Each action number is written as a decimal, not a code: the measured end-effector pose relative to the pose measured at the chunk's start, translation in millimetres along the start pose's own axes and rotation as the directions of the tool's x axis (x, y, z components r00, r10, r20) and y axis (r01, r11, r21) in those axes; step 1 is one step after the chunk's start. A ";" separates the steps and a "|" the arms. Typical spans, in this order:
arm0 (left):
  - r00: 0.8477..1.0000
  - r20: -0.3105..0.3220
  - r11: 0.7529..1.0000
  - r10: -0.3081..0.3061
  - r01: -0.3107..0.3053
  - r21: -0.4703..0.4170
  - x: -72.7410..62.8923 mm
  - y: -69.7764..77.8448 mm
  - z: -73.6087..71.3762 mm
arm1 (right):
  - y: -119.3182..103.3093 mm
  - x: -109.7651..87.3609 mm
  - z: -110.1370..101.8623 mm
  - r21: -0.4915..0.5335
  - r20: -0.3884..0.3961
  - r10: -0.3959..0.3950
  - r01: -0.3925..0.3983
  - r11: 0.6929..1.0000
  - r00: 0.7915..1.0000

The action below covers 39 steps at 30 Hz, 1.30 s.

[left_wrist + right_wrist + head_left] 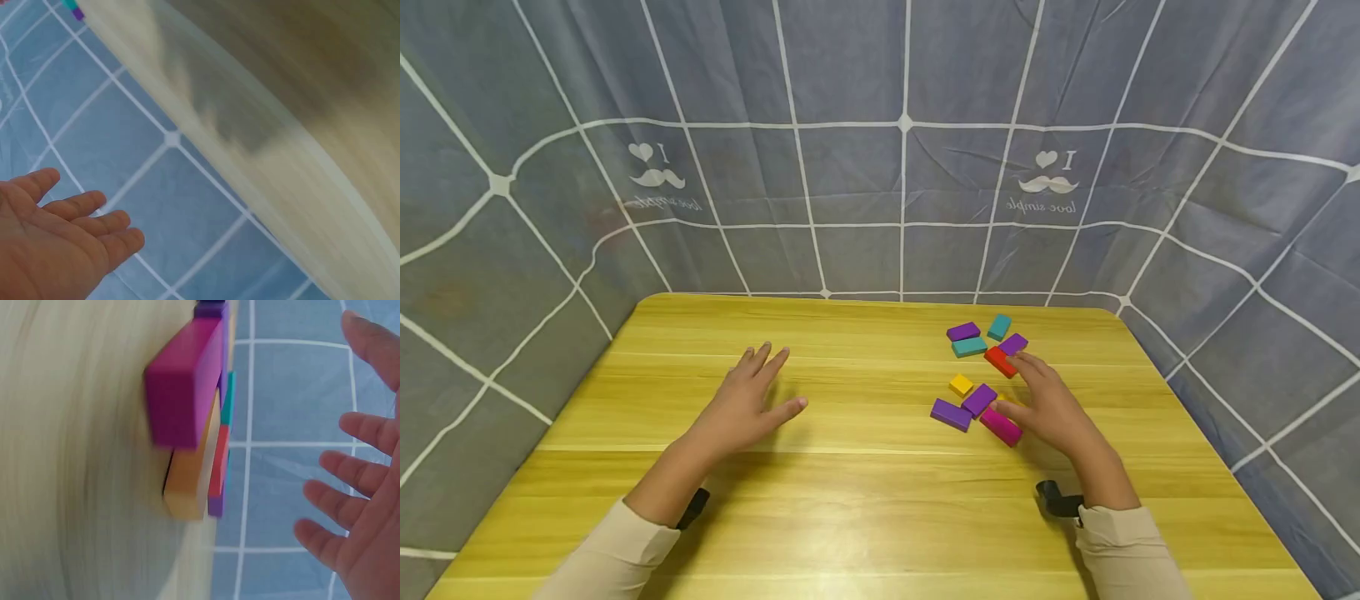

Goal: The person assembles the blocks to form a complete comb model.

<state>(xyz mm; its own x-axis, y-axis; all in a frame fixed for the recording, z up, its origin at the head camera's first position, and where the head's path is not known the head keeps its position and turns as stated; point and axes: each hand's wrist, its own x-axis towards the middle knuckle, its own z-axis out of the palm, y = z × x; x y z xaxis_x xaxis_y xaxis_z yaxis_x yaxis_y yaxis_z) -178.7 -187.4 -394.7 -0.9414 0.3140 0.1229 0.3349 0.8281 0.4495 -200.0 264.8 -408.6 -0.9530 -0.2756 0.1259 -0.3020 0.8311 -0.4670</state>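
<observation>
Several coloured blocks lie in a loose group on the right part of the table. My right hand (1051, 408) hovers over their near right side, fingers spread and holding nothing; it partly covers a yellow block (187, 481). Closest to it are a magenta block (1002, 427) and a red block (1000, 362). Purple blocks (951, 415), teal blocks (969, 347) and a small yellow block (961, 385) lie to the left and behind. Over the left part of the table my left hand (741, 408) is raised, its fingers extended and apart, with nothing in it.
The wooden table (850, 500) has a grey-blue curtain (865, 175) with white lines behind it and along both sides. A dark strap mount (1060, 500) sits at the right wrist, and another dark mount (694, 508) at the left.
</observation>
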 end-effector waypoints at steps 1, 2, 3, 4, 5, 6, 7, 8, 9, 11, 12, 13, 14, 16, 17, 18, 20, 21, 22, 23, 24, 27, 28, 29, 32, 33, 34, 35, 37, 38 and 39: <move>1.000 0.009 0.999 0.005 -0.005 -0.038 2.1 3.8 1.6 | -0.7 0.3 0.4 0.037 0.001 0.005 -0.005 0.999 1.000; 1.000 0.013 0.998 0.013 -0.012 -0.069 4.5 7.7 3.3 | -1.4 0.5 0.7 0.068 0.001 0.009 -0.009 0.998 1.000; 1.000 0.013 0.995 0.020 -0.019 -0.100 7.0 11.6 5.2 | -2.3 0.8 1.0 0.094 0.000 0.010 -0.010 0.996 1.000; 1.000 0.012 0.991 0.025 -0.024 -0.132 9.4 15.4 7.1 | -2.9 1.0 1.4 0.116 -0.003 0.011 -0.011 0.993 1.000; 0.999 0.012 0.985 0.029 -0.027 -0.168 11.9 19.7 9.0 | -3.4 1.3 1.9 0.134 -0.006 0.009 -0.008 0.991 1.000; 0.999 0.015 0.978 0.031 -0.027 -0.209 14.5 24.4 10.8 | -3.4 1.8 2.6 0.147 -0.009 0.011 -0.009 0.989 1.000; 0.999 0.018 0.967 0.029 -0.023 -0.252 17.1 29.3 12.7 | -3.6 2.2 3.4 0.165 -0.011 0.012 -0.010 0.986 1.000; 0.999 0.024 0.955 0.022 -0.014 -0.295 19.6 34.5 14.6 | -3.5 2.7 4.3 0.178 -0.013 0.013 -0.010 0.984 1.000; 0.999 0.028 0.941 0.015 -0.005 -0.338 22.0 39.7 16.8 | -3.2 3.1 5.3 0.191 -0.011 0.017 -0.015 0.981 1.000; 0.999 0.037 0.913 0.000 0.015 -0.408 26.8 50.0 22.3 | -1.7 4.2 7.6 0.214 -0.006 0.027 -0.025 0.976 1.000; 0.999 0.039 0.901 -0.005 0.022 -0.434 29.2 54.9 25.6 | -1.1 4.6 8.7 0.226 0.000 0.040 -0.039 0.973 0.999; 0.999 0.039 0.891 -0.009 0.026 -0.454 31.5 59.6 28.9 | -0.6 4.9 9.7 0.234 0.004 0.050 -0.049 0.971 0.999; 0.999 0.037 0.888 -0.008 0.024 -0.460 33.9 63.8 32.8 | 0.2 5.3 10.9 0.236 0.008 0.058 -0.058 0.970 0.998; 0.999 0.033 0.888 -0.003 0.018 -0.459 38.5 71.5 41.0 | 2.1 6.1 13.5 0.240 0.020 0.076 -0.078 0.968 0.997; 0.999 0.034 0.892 -0.002 0.017 -0.451 40.7 75.1 45.5 | 2.7 6.4 14.7 0.242 0.024 0.083 -0.087 0.966 0.996; 0.999 0.036 0.898 -0.001 0.016 -0.439 42.8 78.7 49.7 | 3.3 6.9 16.1 0.245 0.030 0.091 -0.096 0.965 0.995; 0.999 0.032 0.917 -0.001 0.013 -0.399 46.7 85.8 57.7 | 4.5 8.0 18.5 0.254 0.039 0.095 -0.101 0.962 0.995; 1.000 0.029 0.929 -0.008 0.018 -0.371 48.4 89.6 61.2 | 4.9 8.6 19.6 0.261 0.044 0.100 -0.108 0.959 0.994; 1.000 0.026 0.940 -0.018 0.026 -0.340 49.9 93.5 64.4 | 4.8 9.0 20.5 0.265 0.046 0.103 -0.112 0.958 0.994; 0.999 0.020 0.954 -0.026 0.031 -0.298 51.4 97.0 67.7 | 4.8 9.4 21.2 0.271 0.050 0.105 -0.115 0.956 0.993; 0.999 0.015 0.965 -0.035 0.038 -0.260 52.7 100.8 70.2 | 5.0 9.8 21.9 0.276 0.054 0.107 -0.118 0.954 0.993; 0.998 0.010 0.987 -0.055 0.056 -0.153 56.6 111.1 77.5 | 5.4 11.1 23.9 0.272 0.055 0.108 -0.119 0.955 0.993; 0.998 0.014 0.990 -0.055 0.056 -0.129 58.0 114.1 79.7 | 5.5 11.5 24.4 0.268 0.054 0.105 -0.115 0.957 0.993; 0.999 0.019 0.993 -0.049 0.051 -0.108 59.3 116.8 81.9 | 5.5 12.0 25.0 0.265 0.052 0.104 -0.114 0.957 0.993; 0.998 0.044 0.997 -0.035 0.038 -0.074 63.7 124.2 88.2 | 5.7 14.0 26.8 0.253 0.047 0.095 -0.104 0.962 0.994; 0.998 0.056 0.997 -0.027 0.031 -0.070 65.3 126.6 90.3 | 5.8 14.6 27.4 0.252 0.048 0.098 -0.107 0.962 0.994; 0.997 0.069 0.998 -0.017 0.021 -0.060 67.1 128.5 92.9 | 5.7 15.2 28.1 0.253 0.051 0.104 -0.113 0.961 0.993; 0.996 0.084 0.999 -0.007 0.011 -0.050 68.9 130.0 95.8 | 5.8 15.9 28.8 0.255 0.057 0.110 -0.121 0.959 0.992; 0.993 0.115 1.000 0.012 -0.010 -0.025 72.1 132.4 101.8 | 6.4 17.2 30.4 0.259 0.073 0.120 -0.136 0.956 0.990; 0.991 0.129 1.000 0.024 -0.024 -0.008 73.6 133.3 105.1 | 6.7 17.6 31.3 0.258 0.081 0.130 -0.147 0.955 0.988; 0.989 0.144 0.999 0.037 -0.038 0.008 74.9 134.1 108.2 | 7.2 17.9 32.2 0.258 0.088 0.139 -0.157 0.953 0.986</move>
<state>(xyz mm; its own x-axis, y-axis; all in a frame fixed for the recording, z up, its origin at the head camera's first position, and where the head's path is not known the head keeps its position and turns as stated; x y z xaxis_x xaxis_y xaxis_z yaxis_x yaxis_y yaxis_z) -200.0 -2.6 -421.0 -0.9130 0.4078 0.0105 0.3709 0.8192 0.4374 -218.5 250.3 -437.8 -0.9799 -0.1989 -0.0177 -0.1319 0.7112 -0.6906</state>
